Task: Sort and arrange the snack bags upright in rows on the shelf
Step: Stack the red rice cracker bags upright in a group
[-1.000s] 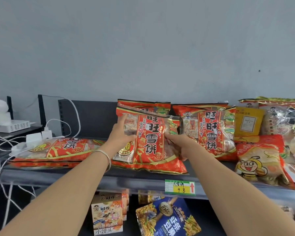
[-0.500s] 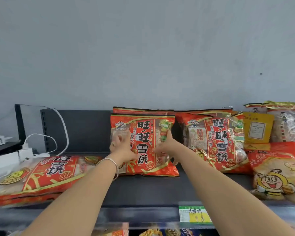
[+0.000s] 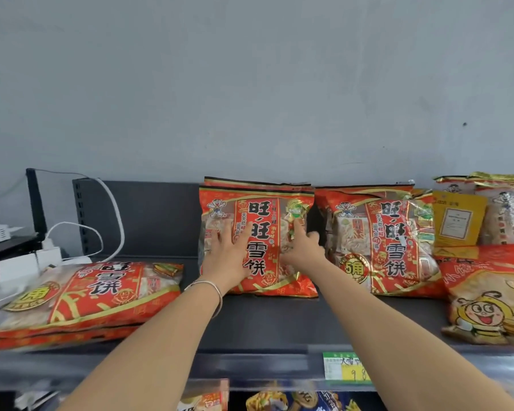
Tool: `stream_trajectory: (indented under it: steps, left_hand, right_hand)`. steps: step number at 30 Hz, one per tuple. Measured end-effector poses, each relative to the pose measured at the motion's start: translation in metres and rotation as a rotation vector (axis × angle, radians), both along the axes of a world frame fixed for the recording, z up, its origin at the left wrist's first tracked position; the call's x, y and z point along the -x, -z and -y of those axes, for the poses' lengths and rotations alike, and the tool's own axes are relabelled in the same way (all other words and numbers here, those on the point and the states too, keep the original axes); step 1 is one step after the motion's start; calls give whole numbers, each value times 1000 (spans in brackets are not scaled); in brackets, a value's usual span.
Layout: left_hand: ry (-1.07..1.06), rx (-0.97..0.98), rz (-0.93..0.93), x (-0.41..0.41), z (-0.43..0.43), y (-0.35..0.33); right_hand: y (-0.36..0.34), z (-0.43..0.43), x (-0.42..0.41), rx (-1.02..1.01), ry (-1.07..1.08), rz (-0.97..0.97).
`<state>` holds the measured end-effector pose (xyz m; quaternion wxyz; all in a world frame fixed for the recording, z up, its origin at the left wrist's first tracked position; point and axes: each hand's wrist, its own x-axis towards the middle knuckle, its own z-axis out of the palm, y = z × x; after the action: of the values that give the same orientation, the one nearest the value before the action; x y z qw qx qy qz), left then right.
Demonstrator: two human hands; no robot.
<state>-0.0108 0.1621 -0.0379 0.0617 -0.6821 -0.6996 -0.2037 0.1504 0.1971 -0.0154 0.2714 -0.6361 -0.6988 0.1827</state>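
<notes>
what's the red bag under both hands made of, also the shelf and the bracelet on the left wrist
Red snack bag: thin glossy plastic film, partly clear, judging by crinkles, glare and crackers showing through.
Shelf: seemingly dark painted metal, matte, with a slotted upright behind.
Bracelet: thin silvery band, probably metal, by its shine.

red snack bag [image 3: 257, 235] upright on shelf [image 3: 267, 324] (against back)
</notes>
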Motion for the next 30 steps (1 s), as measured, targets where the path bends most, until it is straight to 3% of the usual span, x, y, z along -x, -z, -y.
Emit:
stream_trajectory:
  steps: [5,9,15,22,27,30]
  left_hand:
    - [-66,-3,11,21,36,-3]
    - [-126,-13,-22,39,70,-2]
    - [-261,-62,-46,79,120,-2]
    - [-427,-42,2,149,153,-19]
    - [-559,112,212,201,160,-19]
    - [-475,170,399,210,157,-18]
  right_hand:
    - [-8,24,11,-203,46,48]
    - [-2,39,34,-333,-90,-30]
    - [6,62,86,-183,-368,-96]
    - [-8,82,143,107,-524,35]
    - [-12,80,178,255,-473,36]
    - [-5,81,198,298,-413,33]
